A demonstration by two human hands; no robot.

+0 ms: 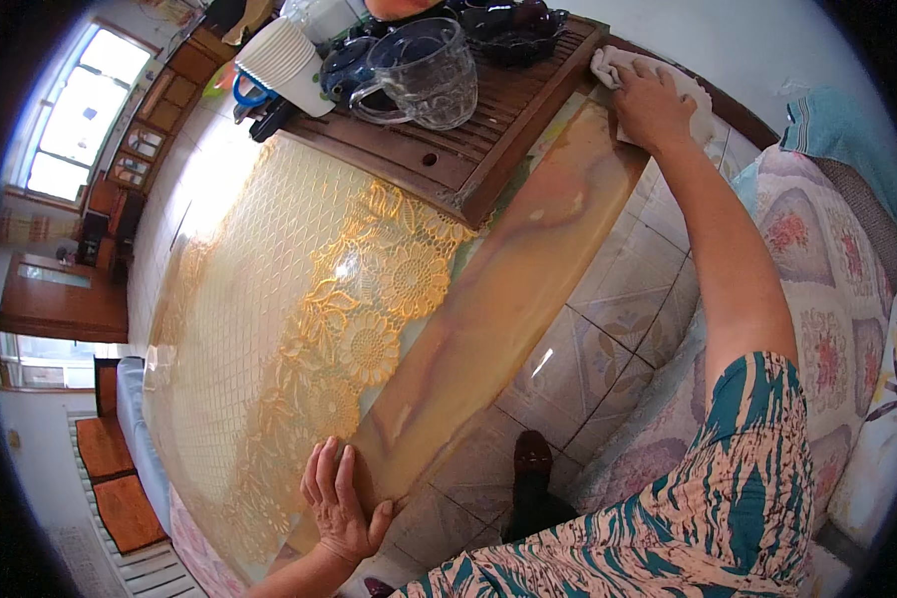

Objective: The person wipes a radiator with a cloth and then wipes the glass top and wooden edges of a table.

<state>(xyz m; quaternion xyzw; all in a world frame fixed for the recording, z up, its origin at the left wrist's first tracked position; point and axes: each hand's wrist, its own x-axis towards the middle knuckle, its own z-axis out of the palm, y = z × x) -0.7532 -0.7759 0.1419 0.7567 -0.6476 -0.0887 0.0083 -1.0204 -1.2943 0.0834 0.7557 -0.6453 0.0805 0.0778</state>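
Observation:
My right hand (653, 108) presses a white cloth (706, 112) down at the far right end of the table, beside the corner of a tea tray. Its fingers are bent over the cloth, which bunches up near the fingertips. My left hand (344, 506) rests on the near edge of the table, fingers stretched out and thumb apart, holding nothing. Between the hands runs the bare marbled tan border of the table (523, 264). A clear cover with gold lace flowers (369, 319) lies over the rest of the tabletop.
The brown slatted tea tray (498, 174) carries a glass mug (434, 80), a dark teapot (347, 68) and stacked paper cups (281, 62). A flower-patterned sofa cover (817, 259) lies to the right, with a teal towel (852, 149) on it. Tiled floor (618, 299) shows beside the table.

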